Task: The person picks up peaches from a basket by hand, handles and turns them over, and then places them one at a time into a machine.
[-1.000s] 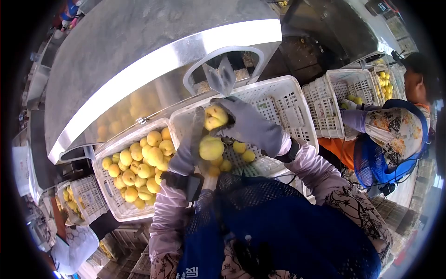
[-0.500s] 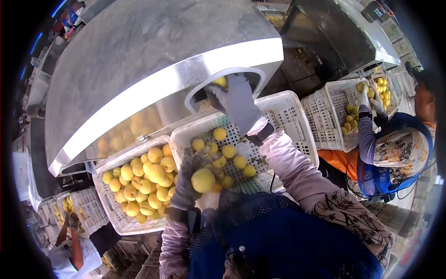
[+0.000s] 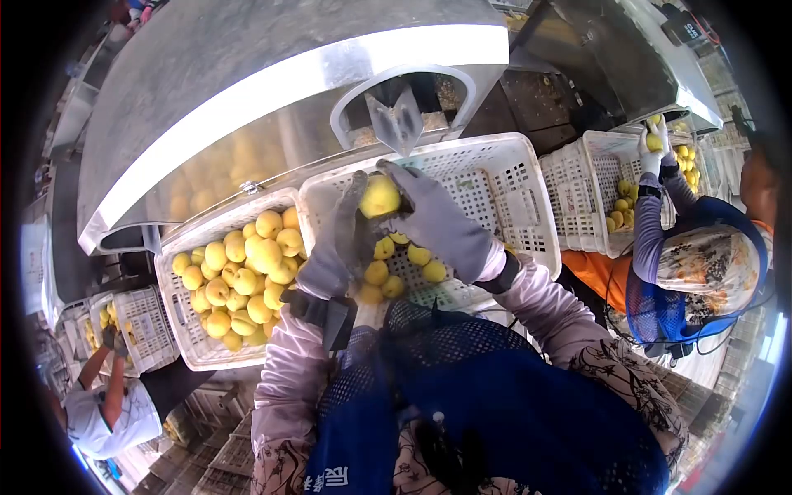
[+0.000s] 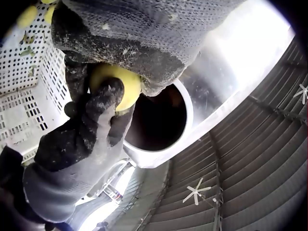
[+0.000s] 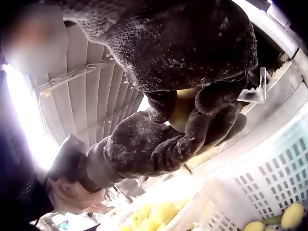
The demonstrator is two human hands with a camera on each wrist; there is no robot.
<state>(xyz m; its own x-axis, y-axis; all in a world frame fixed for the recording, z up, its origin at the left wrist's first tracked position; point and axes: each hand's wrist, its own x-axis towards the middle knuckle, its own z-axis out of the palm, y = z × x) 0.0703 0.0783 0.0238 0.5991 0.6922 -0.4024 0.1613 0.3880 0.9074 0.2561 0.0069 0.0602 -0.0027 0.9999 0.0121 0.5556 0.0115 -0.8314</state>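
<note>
Both gloved hands hold one yellow peach (image 3: 380, 196) between them, over the near end of the white crate in front of the body. My left hand (image 3: 337, 247) grips it from the left, and my right hand (image 3: 445, 223) has its fingers round the right and upper side. In the left wrist view the peach (image 4: 126, 85) shows between dark-coated fingertips. The right wrist view has it (image 5: 183, 109) mostly hidden by fingers. Just beyond the hands, a V-shaped metal piece (image 3: 396, 122) stands in the rounded opening of a steel machine (image 3: 280, 95).
Several loose peaches (image 3: 377, 272) lie in the perforated white crate (image 3: 540, 214) below the hands. A second crate (image 3: 177, 318), heaped with peaches, stands at the left. To the right, another person (image 3: 693, 256) works at a crate (image 3: 598, 190); one more (image 3: 115, 408) is at lower left.
My right hand went into the machine's opening with a yellow fruit, then came back out to join the left. The left hand has lifted its peach up and forward from near the body.
</note>
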